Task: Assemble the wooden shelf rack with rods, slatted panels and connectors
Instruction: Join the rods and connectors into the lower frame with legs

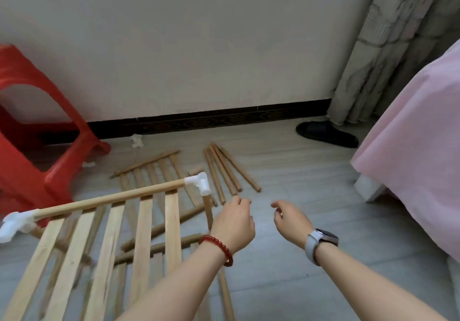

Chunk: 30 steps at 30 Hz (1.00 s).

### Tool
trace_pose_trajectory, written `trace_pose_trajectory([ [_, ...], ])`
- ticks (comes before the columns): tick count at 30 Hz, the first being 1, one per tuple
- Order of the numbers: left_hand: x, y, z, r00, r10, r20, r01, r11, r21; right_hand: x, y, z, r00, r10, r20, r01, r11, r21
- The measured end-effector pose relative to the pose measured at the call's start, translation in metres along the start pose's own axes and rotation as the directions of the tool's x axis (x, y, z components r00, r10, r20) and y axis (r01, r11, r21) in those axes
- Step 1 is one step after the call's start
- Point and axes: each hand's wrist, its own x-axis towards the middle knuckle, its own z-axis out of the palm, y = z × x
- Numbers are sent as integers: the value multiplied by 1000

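Observation:
A raised slatted panel (144,233) fills the lower left. Its top rod (112,197) carries a white connector (199,182) at the right end and another white connector (12,223) at the left end. A short rod (207,211) hangs down from the right connector. My left hand (234,223), with a red bead bracelet, hovers just right of that rod, fingers loosely curled and holding nothing. My right hand (291,223), with a watch on the wrist, hovers beside it, also holding nothing. Several loose rods (224,169) lie on the floor beyond both hands.
A second slatted panel (149,169) lies flat on the floor, with more rods (161,228) under the raised one. A loose white connector (136,141) sits by the wall. A red plastic stool (37,146) stands left; a black slipper (326,134), a curtain (385,47) and a pink bed cover (410,146) are right.

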Motion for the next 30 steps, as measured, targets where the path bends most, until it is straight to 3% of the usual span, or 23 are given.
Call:
trace_pose_trajectory([
  [6, 89, -28, 83, 975, -192, 111, 184, 980, 77, 76, 54, 50, 999, 12, 53, -9, 999, -45],
  [10, 130, -54, 116, 959, -275, 70, 265, 956, 126, 119, 60, 76, 995, -50, 85, 60, 991, -122],
  [15, 178, -84, 144, 959, -284, 6, 279, 945, 174, 174, 58, 99, 984, -152, 91, 168, 964, -208],
  [19, 202, -103, 157, 900, -413, 141, 401, 910, 107, 198, 65, 116, 971, -140, 192, 192, 937, -291],
  [23, 201, -109, 166, 924, -377, -59, 382, 910, 162, 209, 69, 121, 986, -168, 15, 161, 909, -385],
  [25, 195, -107, 172, 915, -375, -145, 390, 916, 89, 210, 68, 122, 984, -169, -62, 132, 910, -393],
  [27, 190, -99, 175, 865, -467, -185, 459, 884, -88, 208, 67, 123, 989, -116, -88, 76, 929, -363],
  [30, 189, -82, 173, 774, -626, -99, 548, 740, -390, 202, 61, 127, 993, 8, -119, -36, 971, -236],
])
